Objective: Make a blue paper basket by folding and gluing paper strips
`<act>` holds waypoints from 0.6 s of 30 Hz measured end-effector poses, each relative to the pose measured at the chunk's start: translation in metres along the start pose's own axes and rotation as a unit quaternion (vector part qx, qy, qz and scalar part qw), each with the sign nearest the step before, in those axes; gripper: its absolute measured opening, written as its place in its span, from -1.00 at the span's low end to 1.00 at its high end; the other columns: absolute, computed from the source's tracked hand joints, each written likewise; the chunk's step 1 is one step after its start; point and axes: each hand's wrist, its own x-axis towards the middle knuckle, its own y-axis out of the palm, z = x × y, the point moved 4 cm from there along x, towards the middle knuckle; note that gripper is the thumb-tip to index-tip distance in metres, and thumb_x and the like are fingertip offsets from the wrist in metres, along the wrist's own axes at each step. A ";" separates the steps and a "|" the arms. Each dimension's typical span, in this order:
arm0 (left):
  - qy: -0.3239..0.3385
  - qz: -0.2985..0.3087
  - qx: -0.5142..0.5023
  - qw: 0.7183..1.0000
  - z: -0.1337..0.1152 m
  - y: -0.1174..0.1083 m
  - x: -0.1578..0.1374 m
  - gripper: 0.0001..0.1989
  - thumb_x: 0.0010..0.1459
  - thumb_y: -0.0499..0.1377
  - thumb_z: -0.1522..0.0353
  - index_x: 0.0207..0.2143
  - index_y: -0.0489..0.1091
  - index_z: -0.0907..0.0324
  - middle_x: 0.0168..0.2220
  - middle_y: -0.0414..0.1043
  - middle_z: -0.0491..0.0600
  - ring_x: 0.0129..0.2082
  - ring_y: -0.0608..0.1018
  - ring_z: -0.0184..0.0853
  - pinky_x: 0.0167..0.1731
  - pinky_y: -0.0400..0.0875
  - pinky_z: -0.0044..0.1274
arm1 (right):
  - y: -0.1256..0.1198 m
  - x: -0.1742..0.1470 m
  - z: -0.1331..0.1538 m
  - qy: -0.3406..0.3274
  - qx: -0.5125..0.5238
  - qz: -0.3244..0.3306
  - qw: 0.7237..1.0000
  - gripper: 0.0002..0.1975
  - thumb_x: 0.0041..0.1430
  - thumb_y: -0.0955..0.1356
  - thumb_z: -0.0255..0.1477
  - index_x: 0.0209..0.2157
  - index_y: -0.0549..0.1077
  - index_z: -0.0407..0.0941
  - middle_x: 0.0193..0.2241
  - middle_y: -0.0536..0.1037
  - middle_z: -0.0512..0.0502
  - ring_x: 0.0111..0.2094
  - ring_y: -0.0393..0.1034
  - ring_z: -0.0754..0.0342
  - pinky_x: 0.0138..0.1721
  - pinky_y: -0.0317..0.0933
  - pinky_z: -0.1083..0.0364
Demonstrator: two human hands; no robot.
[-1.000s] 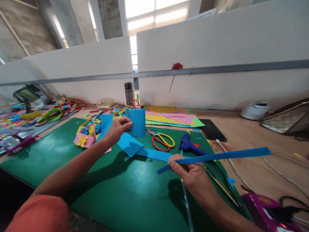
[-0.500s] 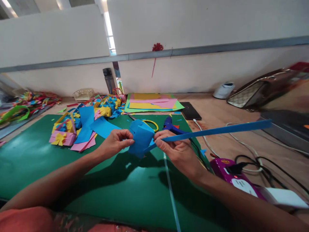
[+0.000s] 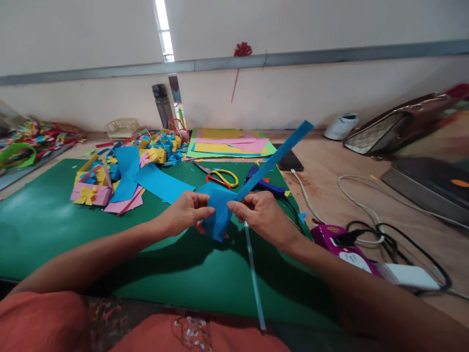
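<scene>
Clock positions are read from the folded paper (image 3: 219, 215), with 12 pointing away from the person. Left hand (image 3: 188, 211) is at 9; right hand (image 3: 262, 215) is at 3, with the paper strip (image 3: 276, 159) extending from it towards 1. On the mat (image 3: 176, 283), scissors (image 3: 210, 171) lie at 12, a glue gun (image 3: 271, 187) at 2, a paper basket (image 3: 101, 195) at 10. Stacked sheets (image 3: 229, 146) lie behind the scissors. Beyond the mat, a bottle (image 3: 161, 105) stands at 11; a power strip (image 3: 348, 256) lies at 4.
</scene>
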 end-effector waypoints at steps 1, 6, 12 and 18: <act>0.000 -0.001 0.005 1.000 -0.001 0.001 0.000 -0.82 -0.04 0.17 0.31 -0.54 0.33 0.27 -0.60 0.27 -0.15 -0.63 0.39 -0.49 -0.65 0.37 -0.63 | -0.001 0.000 0.001 -0.005 -0.011 -0.007 1.000 -0.59 0.04 0.30 -0.25 -0.77 0.20 -0.13 -0.77 0.18 0.12 -0.69 0.02 0.26 -0.62 -0.06 0.18; 0.013 -0.011 0.046 0.999 -0.004 0.006 0.000 -0.69 -0.03 0.19 0.26 -0.67 0.23 0.26 -0.71 0.12 -0.21 -0.71 0.21 -0.57 -0.74 0.10 -0.71 | -0.002 0.001 0.003 -0.050 -0.041 -0.037 0.997 -0.55 0.02 0.32 -0.29 -0.77 0.03 -0.11 -0.74 0.01 0.16 -0.67 -0.12 0.29 -0.61 -0.14 0.18; 0.019 -0.006 0.027 0.999 -0.008 0.008 0.002 -0.77 -0.06 0.23 0.27 -0.58 0.35 0.28 -0.69 0.17 -0.20 -0.70 0.16 -0.58 -0.70 0.02 -0.69 | -0.002 0.000 0.009 -0.098 -0.024 -0.044 0.994 -0.58 0.03 0.33 -0.32 -0.75 0.11 -0.13 -0.74 0.08 0.15 -0.65 -0.04 0.27 -0.59 -0.11 0.18; 0.050 -0.098 -0.144 0.983 -0.014 -0.019 0.005 -0.79 -0.11 0.28 0.28 -0.51 0.41 0.27 -0.61 0.35 -0.15 -0.68 0.30 -0.54 -0.67 0.17 -0.67 | -0.003 0.004 0.001 -0.074 0.083 -0.019 0.994 -0.69 0.15 0.25 -0.22 -0.49 0.39 -0.17 -0.57 0.38 0.03 -0.52 0.25 0.18 -0.49 0.10 0.17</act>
